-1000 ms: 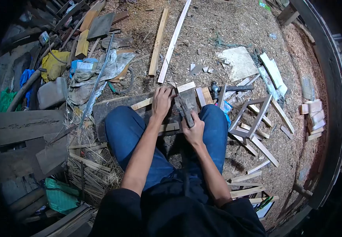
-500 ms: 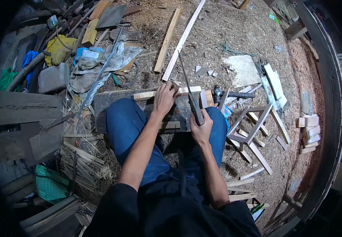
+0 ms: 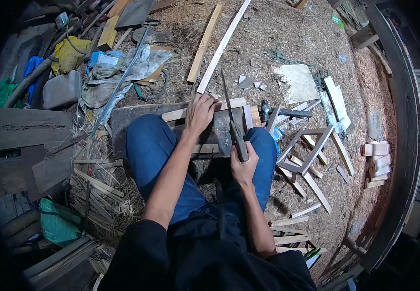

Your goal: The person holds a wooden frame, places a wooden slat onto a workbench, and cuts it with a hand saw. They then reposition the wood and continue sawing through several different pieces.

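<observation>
A pale wooden strip point(image 3: 173, 115) lies across a dark board point(image 3: 123, 127) in front of my knees. My left hand point(image 3: 201, 112) is closed over the strip's middle, fingers wrapped on its far edge. In my right hand point(image 3: 244, 162) is the handle of a handsaw point(image 3: 230, 106), whose narrow blade points away and crosses the strip near its right end. A shorter wood piece point(image 3: 205, 149) lies on the board's near edge between my legs.
A hammer point(image 3: 266, 111) lies right of the board. Beyond it stand a small wooden frame point(image 3: 316, 151) and loose sticks. Two long strips point(image 3: 224, 46) lie ahead on shavings. Rags point(image 3: 98, 80), a yellow bag point(image 3: 68, 54) and scrap wood lie left.
My right hand and the saw have drawn slightly back toward my body. My left hand stays on the strip. The whole view has shifted slightly.
</observation>
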`<state>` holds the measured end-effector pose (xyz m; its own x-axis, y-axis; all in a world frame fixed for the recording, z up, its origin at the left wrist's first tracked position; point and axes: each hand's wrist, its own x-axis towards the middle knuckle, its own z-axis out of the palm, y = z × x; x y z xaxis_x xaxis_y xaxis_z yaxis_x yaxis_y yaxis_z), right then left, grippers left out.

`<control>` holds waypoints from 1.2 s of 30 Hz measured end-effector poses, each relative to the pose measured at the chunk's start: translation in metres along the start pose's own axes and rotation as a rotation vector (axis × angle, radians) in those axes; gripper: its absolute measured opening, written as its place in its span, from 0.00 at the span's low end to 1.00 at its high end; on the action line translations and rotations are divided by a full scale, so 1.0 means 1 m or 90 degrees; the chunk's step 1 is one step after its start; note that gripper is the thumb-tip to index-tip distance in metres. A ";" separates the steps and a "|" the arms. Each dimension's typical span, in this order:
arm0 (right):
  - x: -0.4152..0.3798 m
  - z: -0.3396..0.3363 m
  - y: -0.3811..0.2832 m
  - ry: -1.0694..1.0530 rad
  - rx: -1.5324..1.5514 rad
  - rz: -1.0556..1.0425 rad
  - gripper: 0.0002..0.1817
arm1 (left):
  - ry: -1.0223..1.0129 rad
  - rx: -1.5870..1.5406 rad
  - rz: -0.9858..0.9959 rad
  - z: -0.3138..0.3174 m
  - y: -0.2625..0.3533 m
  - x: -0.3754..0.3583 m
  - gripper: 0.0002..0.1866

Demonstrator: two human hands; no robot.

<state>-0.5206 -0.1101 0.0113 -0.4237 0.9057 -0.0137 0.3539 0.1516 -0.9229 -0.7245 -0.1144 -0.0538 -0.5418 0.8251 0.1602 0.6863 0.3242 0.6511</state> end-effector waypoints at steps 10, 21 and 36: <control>0.006 0.001 0.009 -0.030 -0.016 -0.007 0.08 | 0.014 0.076 0.023 0.002 -0.006 0.005 0.08; 0.003 -0.008 0.009 -0.005 -0.025 0.040 0.08 | -0.029 0.040 0.062 0.001 0.000 0.001 0.16; -0.009 -0.002 0.003 -0.010 0.022 0.002 0.11 | -0.079 0.079 0.061 -0.003 0.003 -0.005 0.18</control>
<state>-0.5144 -0.1168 0.0089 -0.4362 0.8996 -0.0223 0.3262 0.1349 -0.9356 -0.7215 -0.1188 -0.0507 -0.4124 0.9031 0.1198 0.7909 0.2896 0.5390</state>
